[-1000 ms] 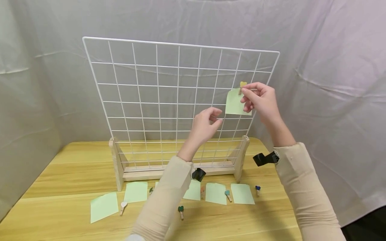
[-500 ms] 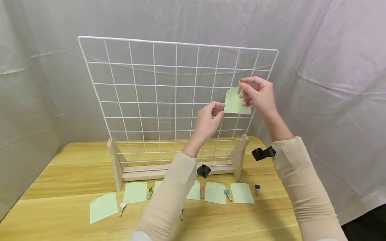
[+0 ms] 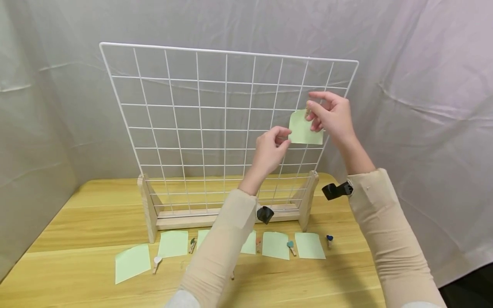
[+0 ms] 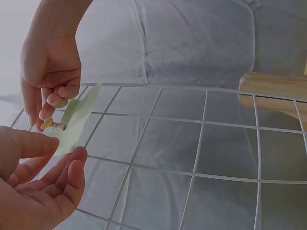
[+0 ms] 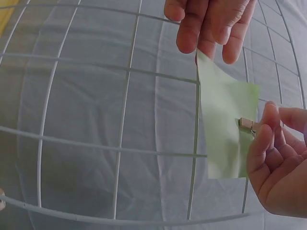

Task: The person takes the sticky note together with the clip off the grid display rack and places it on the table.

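A pale green paper note (image 3: 302, 130) hangs upright against the right part of the white wire grid (image 3: 226, 107). A small wooden clothespin (image 5: 247, 123) with a yellow heart (image 4: 46, 123) bites its upper edge. Whether the clip also grips a wire cannot be told. My right hand (image 3: 334, 117) is at the clothespin, its index finger raised apart from the thumb and hiding the heart in the head view. My left hand (image 3: 266, 149) is at the note's left edge, thumb and index fingertip apart, fingers touching or nearly touching the paper.
Wooden feet (image 3: 148, 209) hold the grid up on the wood-grain table (image 3: 77, 239). In front lie several green notes (image 3: 132, 263) and heart clothespins, including a white one (image 3: 157, 263), a teal one (image 3: 291, 247) and a dark blue one (image 3: 329, 240). My left forearm covers some.
My left hand has moved right and up to the note's left edge. My right index finger has lifted away from the thumb at the clothespin. The note has stayed on the grid.
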Tool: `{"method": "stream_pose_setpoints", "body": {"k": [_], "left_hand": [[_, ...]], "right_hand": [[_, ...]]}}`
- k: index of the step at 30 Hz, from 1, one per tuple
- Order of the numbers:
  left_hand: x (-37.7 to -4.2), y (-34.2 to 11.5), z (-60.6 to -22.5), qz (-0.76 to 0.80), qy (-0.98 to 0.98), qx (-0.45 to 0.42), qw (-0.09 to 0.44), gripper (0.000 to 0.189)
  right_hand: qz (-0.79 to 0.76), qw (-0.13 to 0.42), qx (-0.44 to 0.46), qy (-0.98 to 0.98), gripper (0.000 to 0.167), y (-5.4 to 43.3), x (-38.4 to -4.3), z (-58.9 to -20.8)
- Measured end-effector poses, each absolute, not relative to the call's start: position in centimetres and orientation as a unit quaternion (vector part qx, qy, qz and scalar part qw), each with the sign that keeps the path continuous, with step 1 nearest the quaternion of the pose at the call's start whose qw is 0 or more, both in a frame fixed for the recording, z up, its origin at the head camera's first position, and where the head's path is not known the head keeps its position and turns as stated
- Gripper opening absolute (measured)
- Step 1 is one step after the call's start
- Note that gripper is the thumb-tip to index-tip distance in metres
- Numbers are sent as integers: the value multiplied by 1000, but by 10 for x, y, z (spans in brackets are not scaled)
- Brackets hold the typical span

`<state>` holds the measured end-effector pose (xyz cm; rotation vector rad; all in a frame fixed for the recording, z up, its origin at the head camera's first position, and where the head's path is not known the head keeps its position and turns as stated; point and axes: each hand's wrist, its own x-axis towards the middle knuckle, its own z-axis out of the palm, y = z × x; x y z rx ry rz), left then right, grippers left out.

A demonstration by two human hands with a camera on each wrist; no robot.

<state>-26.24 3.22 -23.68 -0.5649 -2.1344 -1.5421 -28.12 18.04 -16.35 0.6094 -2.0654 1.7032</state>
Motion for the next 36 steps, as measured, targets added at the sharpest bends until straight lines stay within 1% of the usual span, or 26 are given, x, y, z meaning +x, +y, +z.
{"method": "stream_pose_setpoints", "body": {"k": [9,15,21,27,36], "left_hand": [[-265,36,-234,-568,-764,-205,225,17],[-268,37,-235,-578,-751,-210,239,16],[-269,37,-236,-583,-743,-210,254,14],[-271,37,-236,-584,-740,-211,260,13],[-271,36,-240,-582,-736,-211,274,14]], "right_hand": [[543,186,207,-792,37,182,-284,-163],[514,167,200,-817,38,182,-286,-161],[469,160,201,-845,39,184,-286,-160],[423,157,199,-870,36,185,-286,-158],[412,160,177,-879,32,181,-284,-155]]}}
